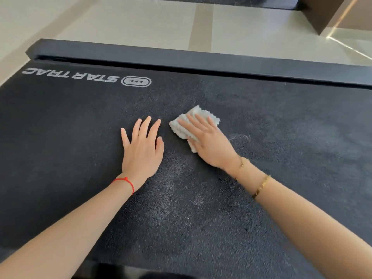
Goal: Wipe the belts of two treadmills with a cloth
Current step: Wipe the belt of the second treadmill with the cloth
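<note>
A black textured treadmill belt (281,137) with a white STAR TRAC logo (70,75) fills most of the head view. Pale dusty smears mark its middle. A small white fluffy cloth (198,115) lies on the belt near the centre. My right hand (209,141) presses flat on the cloth with straight fingers. Just left of it, my left hand (143,146) rests flat on the bare belt, fingers spread, holding nothing.
A black side rail (201,59) runs along the belt's far edge. Beyond it lies beige tiled floor (141,23). Part of another dark treadmill (231,1) shows at the top edge, and a brown panel (322,13) stands at the top right.
</note>
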`<state>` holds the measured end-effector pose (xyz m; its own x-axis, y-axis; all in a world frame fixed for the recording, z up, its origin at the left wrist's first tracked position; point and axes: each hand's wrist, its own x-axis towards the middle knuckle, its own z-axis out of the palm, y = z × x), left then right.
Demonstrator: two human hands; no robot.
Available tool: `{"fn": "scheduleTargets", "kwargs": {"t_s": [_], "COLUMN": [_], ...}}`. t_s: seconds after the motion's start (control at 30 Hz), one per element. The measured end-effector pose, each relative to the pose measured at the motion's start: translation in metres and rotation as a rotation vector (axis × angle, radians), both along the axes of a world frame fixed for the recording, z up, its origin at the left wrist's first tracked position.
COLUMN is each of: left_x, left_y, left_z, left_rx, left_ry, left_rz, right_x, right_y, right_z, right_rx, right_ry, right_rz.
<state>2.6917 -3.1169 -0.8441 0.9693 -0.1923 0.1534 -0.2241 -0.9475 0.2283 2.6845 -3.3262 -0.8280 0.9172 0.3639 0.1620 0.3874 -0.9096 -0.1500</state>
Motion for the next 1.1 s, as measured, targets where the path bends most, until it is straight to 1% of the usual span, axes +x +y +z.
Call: {"fn": "scheduleTargets", "kwargs": {"t_s": [0.07,0.13,0.2,0.27,0.33,0.4,0.47,0.5,0.57,0.63,0.77,0.8,0.87,0.97,1.0,1.1], "left_x": [0.000,-0.001,-0.002,-0.002,-0.001,0.000,0.001,0.001,0.000,-0.001,-0.002,-0.001,0.000,0.001,0.001,0.000], "left_y": [0.000,-0.002,-0.004,-0.006,-0.007,-0.006,-0.005,-0.005,-0.004,-0.005,-0.005,-0.005,-0.005,-0.006,-0.007,-0.008], "left_z": [0.000,0.000,-0.001,-0.001,-0.002,-0.002,-0.001,-0.002,-0.002,0.000,0.004,0.005,0.007,0.005,0.005,0.004], "left_rx": [0.000,-0.006,-0.008,-0.011,-0.006,0.006,0.014,0.017,0.018,0.016,0.004,-0.005,-0.017,-0.043,-0.051,-0.060], "left_ry": [-0.002,-0.004,-0.012,-0.018,-0.022,-0.025,-0.022,-0.019,-0.011,0.001,0.009,0.005,0.003,0.004,0.002,-0.007], "left_rz": [0.003,0.011,0.020,0.031,0.037,0.041,0.040,0.041,0.044,0.044,0.039,0.039,0.041,0.043,0.043,0.044], "right_x": [0.018,0.056,0.099,0.134,0.159,0.171,0.170,0.165,0.155,0.152,0.142,0.134,0.113,0.059,0.037,-0.036], "right_y": [-0.024,-0.055,-0.079,-0.084,-0.065,-0.027,0.013,0.026,0.027,0.001,-0.077,-0.090,-0.096,-0.071,-0.062,-0.036], "right_z": [0.004,0.006,0.008,0.010,0.011,0.011,0.008,0.005,0.001,0.005,0.010,0.012,0.015,0.019,0.018,0.011], "right_rx": [0.017,-0.067,-0.128,-0.087,-0.060,-0.076,-0.117,-0.147,-0.129,-0.094,-0.148,-0.150,-0.095,0.021,0.044,-0.031], "right_ry": [0.013,-0.017,-0.005,0.035,0.061,0.053,0.009,-0.009,0.002,0.010,0.001,0.003,0.043,0.102,0.095,0.017], "right_rz": [-0.020,-0.148,-0.304,-0.435,-0.474,-0.377,-0.191,-0.104,0.009,0.009,-0.227,-0.263,-0.267,-0.162,-0.098,0.168]}}
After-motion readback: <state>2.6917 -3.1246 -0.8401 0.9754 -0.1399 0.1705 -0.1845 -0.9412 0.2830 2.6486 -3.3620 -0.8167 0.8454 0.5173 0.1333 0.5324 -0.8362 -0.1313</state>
